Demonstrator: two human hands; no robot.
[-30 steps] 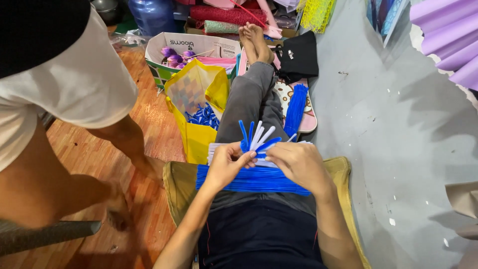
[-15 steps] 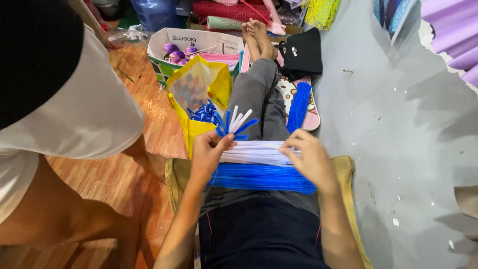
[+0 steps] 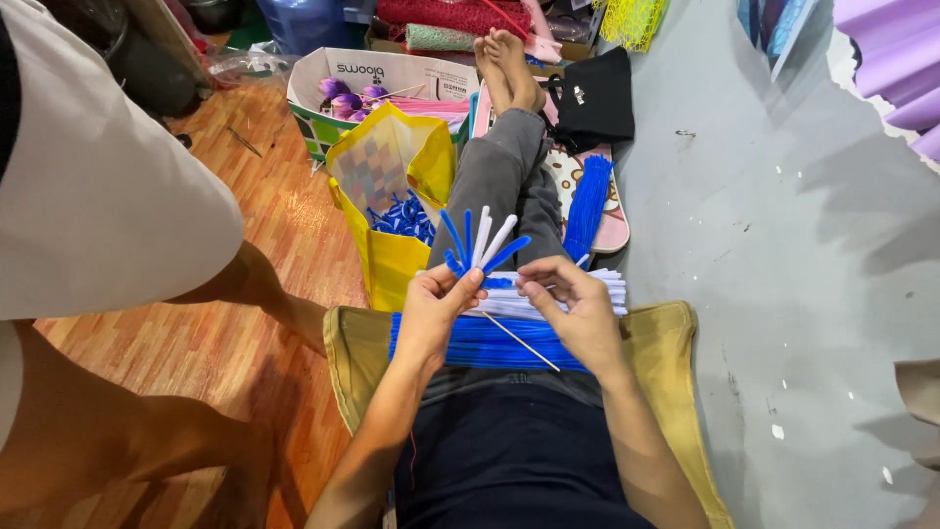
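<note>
A small fan of blue and white pipe cleaners [image 3: 480,245] is pinched upright in the left hand [image 3: 438,312], and its lower ends are touched by the fingers of the right hand [image 3: 576,306]. A thin wooden stick [image 3: 519,341] is laid slanting beneath both hands. Flat rows of blue pipe cleaners [image 3: 490,345] and white pipe cleaners [image 3: 548,299] are spread across the lap. A yellow bag [image 3: 392,201] with blue pieces inside is stood just beside the left knee on the wooden floor [image 3: 245,323]. Another person's white sleeve [image 3: 108,196] is seen at the left edge.
</note>
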